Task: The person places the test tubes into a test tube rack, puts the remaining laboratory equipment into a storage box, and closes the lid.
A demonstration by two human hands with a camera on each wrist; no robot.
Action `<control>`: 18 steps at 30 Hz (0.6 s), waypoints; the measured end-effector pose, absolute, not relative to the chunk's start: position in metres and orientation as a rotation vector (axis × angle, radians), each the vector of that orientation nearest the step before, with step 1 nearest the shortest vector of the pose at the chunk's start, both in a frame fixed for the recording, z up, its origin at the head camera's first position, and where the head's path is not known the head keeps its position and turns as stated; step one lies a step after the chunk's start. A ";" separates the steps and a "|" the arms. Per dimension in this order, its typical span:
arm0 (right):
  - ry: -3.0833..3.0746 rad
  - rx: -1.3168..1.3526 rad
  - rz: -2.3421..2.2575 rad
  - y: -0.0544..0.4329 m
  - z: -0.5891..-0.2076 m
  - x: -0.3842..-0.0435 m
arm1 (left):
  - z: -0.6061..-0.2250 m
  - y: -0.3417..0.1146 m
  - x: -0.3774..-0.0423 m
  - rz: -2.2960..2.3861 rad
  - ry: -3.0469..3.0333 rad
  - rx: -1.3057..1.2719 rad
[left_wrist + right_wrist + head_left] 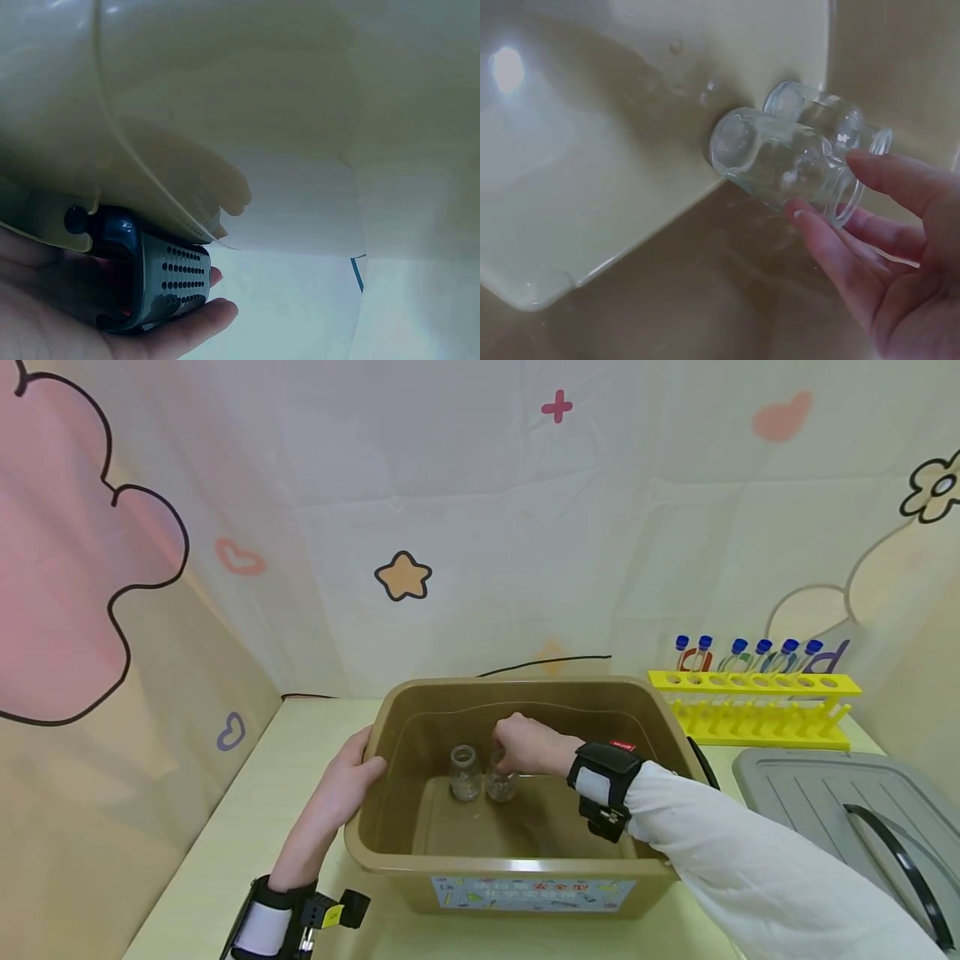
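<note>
A brown plastic bin (525,867) stands in the middle of the table. At its left rim my left hand (352,777) grips the side, fingers around the black handle (176,277) in the left wrist view. Inside the bin my right hand (528,745) pinches a clear glass bottle (772,161) near its mouth, thumb on one side and fingers on the other. The bottle's base is down at the bin floor. Close beside it stands a second clear glass bottle (465,777), upright and uncapped, left of the held one in the head view.
At the back right, a yellow rack (757,737) holds several test tubes with blue caps (738,645). A grey lid (795,777) with a black handle (903,860) lies on the table right of the bin. Behind everything hangs a patterned cloth (480,510).
</note>
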State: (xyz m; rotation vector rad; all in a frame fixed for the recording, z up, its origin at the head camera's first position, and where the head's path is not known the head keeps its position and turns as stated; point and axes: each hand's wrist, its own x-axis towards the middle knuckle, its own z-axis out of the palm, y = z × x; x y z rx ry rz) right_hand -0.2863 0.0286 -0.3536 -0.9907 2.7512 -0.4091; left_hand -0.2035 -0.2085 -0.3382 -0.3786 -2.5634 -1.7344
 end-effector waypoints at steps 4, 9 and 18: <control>2.770 -0.988 -0.387 0.027 -0.358 -0.287 | -0.337 -0.208 -0.203 -1.751 -2.551 -0.386; 2.794 -0.977 -0.337 0.024 -0.360 -0.288 | -0.337 -0.209 -0.203 -1.745 -2.559 -0.376; 2.799 -0.978 -0.277 0.024 -0.358 -0.285 | -0.340 -0.210 -0.204 -1.761 -2.562 -0.379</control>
